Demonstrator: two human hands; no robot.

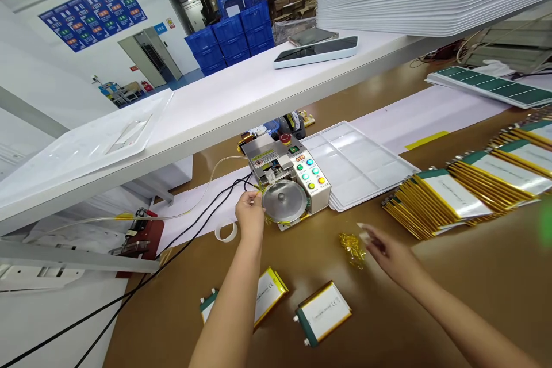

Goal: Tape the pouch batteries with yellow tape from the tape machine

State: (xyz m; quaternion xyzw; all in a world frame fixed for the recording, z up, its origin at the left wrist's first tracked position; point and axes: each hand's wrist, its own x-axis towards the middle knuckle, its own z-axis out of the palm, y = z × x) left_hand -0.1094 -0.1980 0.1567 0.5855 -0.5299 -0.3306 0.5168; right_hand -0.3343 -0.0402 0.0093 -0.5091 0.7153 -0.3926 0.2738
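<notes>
My left hand (250, 213) is pinched closed at the left edge of the round metal disc (284, 201) on a small tape machine (317, 187). Whatever lies between those fingertips is too small to make out. Beside a crumpled clump of yellow film (352, 250), my right hand (386, 253) hovers with its fingers extended and slightly apart; its fingertips look pale and a little blurred. A flat battery pack (325, 313) with a green end lies in front on the brown table. Another battery pack (269, 296) is partly hidden behind my left forearm.
Stacked battery packs (435, 201) line the right side. White plastic trays (353, 161) lie behind the machine, and a tape roll (226, 232) sits to its left. Black cables (190, 236) cross the left side. A shelf (215, 103) holding a phone (317, 52) spans above.
</notes>
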